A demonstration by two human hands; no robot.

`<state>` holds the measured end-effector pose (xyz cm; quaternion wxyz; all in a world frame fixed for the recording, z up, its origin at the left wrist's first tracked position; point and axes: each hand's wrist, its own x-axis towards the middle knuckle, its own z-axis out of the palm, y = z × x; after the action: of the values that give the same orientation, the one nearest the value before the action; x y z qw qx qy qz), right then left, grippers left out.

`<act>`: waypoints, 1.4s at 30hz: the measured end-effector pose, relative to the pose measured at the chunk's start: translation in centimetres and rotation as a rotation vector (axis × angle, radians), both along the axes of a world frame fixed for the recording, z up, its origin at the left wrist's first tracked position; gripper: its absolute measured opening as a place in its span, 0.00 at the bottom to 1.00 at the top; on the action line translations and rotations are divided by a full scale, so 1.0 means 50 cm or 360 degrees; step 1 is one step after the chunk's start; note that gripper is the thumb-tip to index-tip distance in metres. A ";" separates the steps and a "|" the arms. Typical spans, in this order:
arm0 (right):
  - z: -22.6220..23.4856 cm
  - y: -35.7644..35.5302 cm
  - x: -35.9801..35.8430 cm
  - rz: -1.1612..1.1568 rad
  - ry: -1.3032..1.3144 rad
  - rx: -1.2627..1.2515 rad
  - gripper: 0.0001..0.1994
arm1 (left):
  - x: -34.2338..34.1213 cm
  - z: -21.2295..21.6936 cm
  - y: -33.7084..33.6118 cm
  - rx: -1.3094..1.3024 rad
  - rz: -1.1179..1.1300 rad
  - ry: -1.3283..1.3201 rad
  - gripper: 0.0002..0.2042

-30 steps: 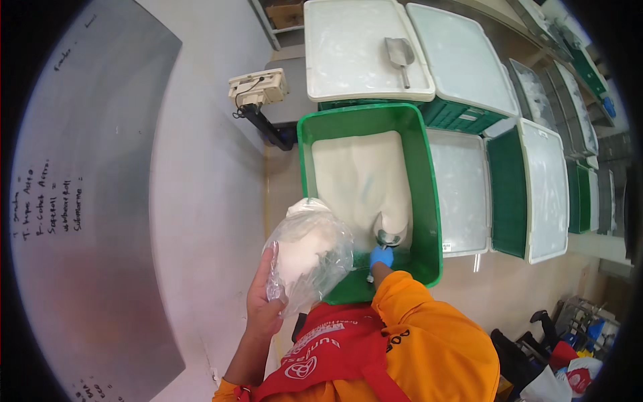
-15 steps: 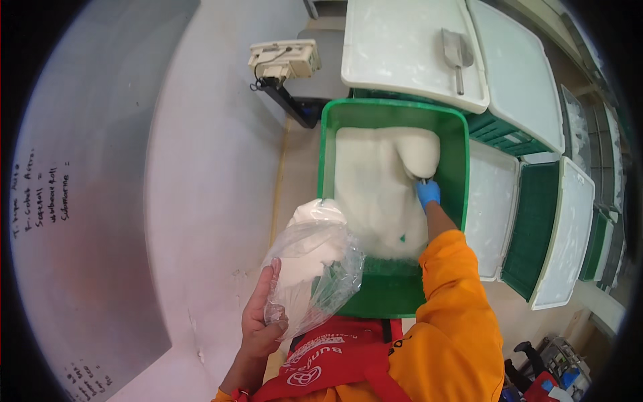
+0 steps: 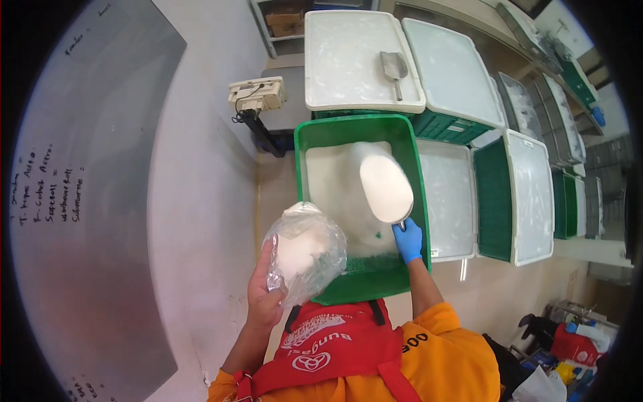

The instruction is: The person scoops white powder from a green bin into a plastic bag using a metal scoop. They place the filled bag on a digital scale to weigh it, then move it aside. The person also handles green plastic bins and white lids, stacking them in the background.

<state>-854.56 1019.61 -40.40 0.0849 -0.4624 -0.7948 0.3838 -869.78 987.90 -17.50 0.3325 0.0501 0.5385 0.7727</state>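
My right hand [image 3: 408, 240], in a blue glove, grips the handle of a scoop [image 3: 387, 189] heaped with white powder. The scoop is held above a green bin [image 3: 421, 201] with white powder [image 3: 328, 171] in it. My bare left hand [image 3: 264, 285] is closed on a clear plastic bag [image 3: 321, 271] partly filled with white powder, at the bin's near left edge. The bag's mouth is gathered loosely around the powder. A small green patch shows through the powder in the bin.
A second metal scoop [image 3: 395, 72] lies on the white lid [image 3: 348, 60] of a bin behind. A scale with a post-mounted display [image 3: 258, 94] stands at the back left. More lidded green bins [image 3: 462, 120] line the right. A grey board [image 3: 94, 201] hangs on the left wall.
My right hand has lifted the scoop out of the powder, heaped full, and drawn it nearer. The left hand keeps holding the bag beside the bin. The whole view has shifted.
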 end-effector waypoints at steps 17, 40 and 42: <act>0.481 -0.147 0.136 0.0857 -0.0436 0.0328 0.14 | 0.009 -0.025 -0.070 0.0598 -0.0217 -0.0163 0.44; 0.080 -0.075 0.071 0.0170 -0.0223 0.0338 0.13 | 0.018 -0.023 -0.066 0.0622 -0.0161 -0.0198 0.42; -0.097 -0.103 0.087 -0.0071 -0.0097 -0.0609 0.12 | 0.016 -0.024 -0.070 0.0494 -0.0113 -0.0177 0.43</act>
<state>-850.19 1014.46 -45.22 -0.0202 -0.4988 -0.6991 0.5118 -868.97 984.39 -18.72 0.3771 0.0771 0.3914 0.8359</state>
